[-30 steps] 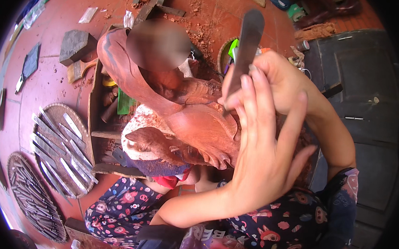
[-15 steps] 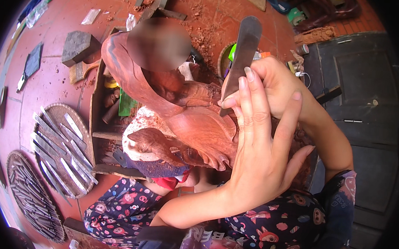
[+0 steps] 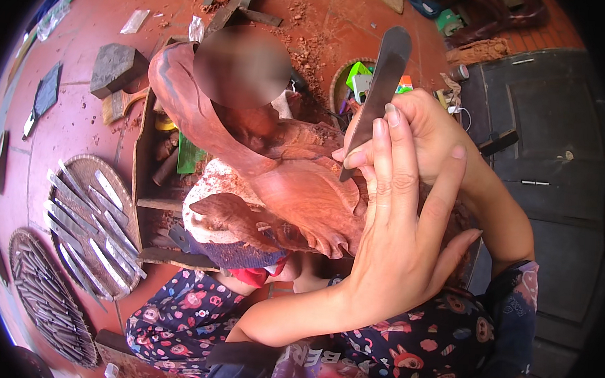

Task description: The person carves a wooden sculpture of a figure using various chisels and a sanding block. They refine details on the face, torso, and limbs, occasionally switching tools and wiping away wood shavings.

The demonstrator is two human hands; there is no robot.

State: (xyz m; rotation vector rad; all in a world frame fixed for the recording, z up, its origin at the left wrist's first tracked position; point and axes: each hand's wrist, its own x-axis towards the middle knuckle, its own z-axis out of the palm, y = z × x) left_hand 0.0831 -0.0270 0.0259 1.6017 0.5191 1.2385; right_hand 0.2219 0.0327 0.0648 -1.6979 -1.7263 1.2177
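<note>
A reddish-brown wood carving [image 3: 271,194] lies in front of me, its curved part reaching to the far left; a patch of it is blurred. My right hand [image 3: 425,130] is closed round a flat steel carving chisel [image 3: 384,73]. The chisel leans with its rounded end up and its lower tip against the carved surface. My left hand [image 3: 403,222] has its fingers stretched out, and their tips lie against the chisel beside the right hand's fingers. Its palm side is hidden, over the right part of the carving. White and blue cloth [image 3: 214,177] is bunched beneath the carving.
To the left stand a round basket of flat blades [image 3: 139,232] and another of many thin tools [image 3: 92,346]. A wooden box [image 3: 140,156], a dark block [image 3: 117,70] and a brush [image 3: 123,108] are nearby. Dark panelled doors [image 3: 557,161] lie at right; wood chips litter the tiles.
Both hands and the chisel have shifted slightly to the right, and the chisel's tip has moved along the carving's surface. The carving itself looks nearly unmoved.
</note>
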